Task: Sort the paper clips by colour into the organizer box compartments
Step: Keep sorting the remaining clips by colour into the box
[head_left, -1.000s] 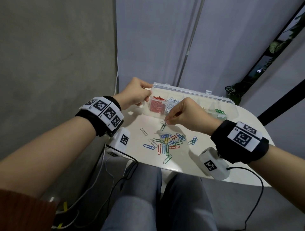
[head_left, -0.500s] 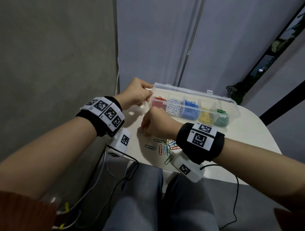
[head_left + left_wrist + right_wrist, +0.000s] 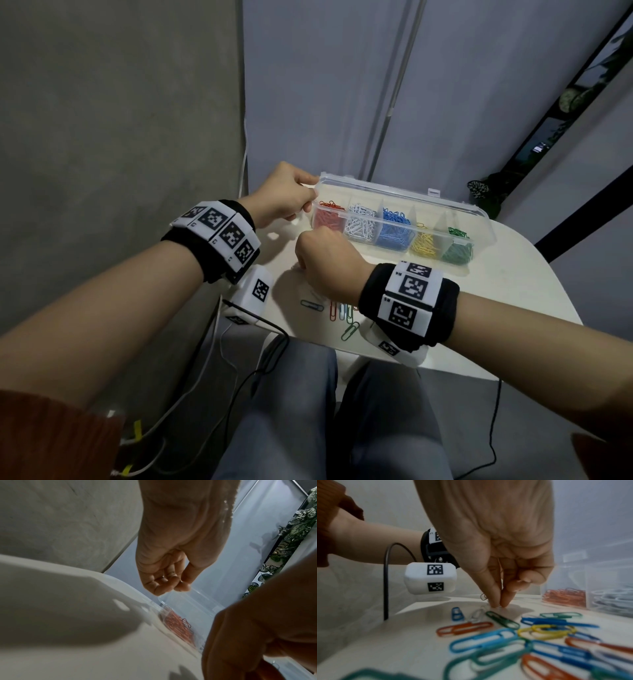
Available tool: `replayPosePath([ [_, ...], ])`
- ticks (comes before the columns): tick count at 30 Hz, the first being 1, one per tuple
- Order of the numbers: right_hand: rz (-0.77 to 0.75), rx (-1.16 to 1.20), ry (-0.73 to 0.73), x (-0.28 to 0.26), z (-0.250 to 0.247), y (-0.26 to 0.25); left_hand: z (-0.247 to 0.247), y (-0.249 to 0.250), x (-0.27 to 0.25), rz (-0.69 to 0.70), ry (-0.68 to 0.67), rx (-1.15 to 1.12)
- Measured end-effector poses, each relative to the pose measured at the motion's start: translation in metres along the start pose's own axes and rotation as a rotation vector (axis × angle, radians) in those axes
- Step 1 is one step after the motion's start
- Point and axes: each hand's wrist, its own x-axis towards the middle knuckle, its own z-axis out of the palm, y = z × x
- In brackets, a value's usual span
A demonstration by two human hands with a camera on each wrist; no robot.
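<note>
Presently the right hand (image 3: 496,563) stands fingertips-down on the bench (image 3: 385,649), thumb and forefinger pressed together at a white paper clip (image 3: 477,613); whether the grip has caught it I cannot tell. That clip lies just before the fingertips, long axis slanting from them toward the camera, beside a green one (image 3: 502,620). Loose clips (image 3: 496,641) in red, blue, yellow and green lie scattered nearer the wrist. The left hand (image 3: 286,198) pinches the organizer box (image 3: 479,222) at its red end. 5 compartments show; white is 2nd from that hand.
</note>
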Motion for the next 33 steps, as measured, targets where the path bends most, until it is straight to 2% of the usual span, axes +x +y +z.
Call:
replayPosePath([
  [8,0.075,0.015,-0.011,0.004,0.003,0.006,0.000,-0.001,0.003,0.002,0.009,0.012],
  [13,0.214,0.214,-0.014,0.005,-0.011,0.031,0.000,-0.002,0.005,0.012,0.008,0.016],
  [15,0.262,0.308,0.042,0.005,-0.030,0.046,-0.001,-0.003,0.006,0.017,0.012,0.024],
  [18,0.354,0.357,0.208,0.008,-0.050,0.075,0.000,-0.004,0.006,0.017,0.010,0.024],
  [20,0.428,0.351,0.227,0.010,-0.054,0.093,0.001,-0.004,0.006,0.015,0.012,0.018],
  [22,0.463,0.343,0.177,0.012,-0.053,0.104,0.001,-0.003,0.005,0.015,0.016,0.018],
  [25,0.414,0.387,0.174,0.008,-0.052,0.110,0.000,-0.002,0.005,0.016,0.012,0.025],
  [27,0.304,0.439,0.186,0.000,-0.054,0.102,0.000,-0.002,0.005,0.019,0.011,0.032],
  [30,0.081,0.429,0.037,-0.013,-0.043,0.076,0.000,-0.003,0.004,0.022,0.017,0.028],
  [33,-0.015,0.374,-0.166,-0.021,-0.019,0.051,0.000,-0.003,0.004,0.025,0.020,0.034],
])
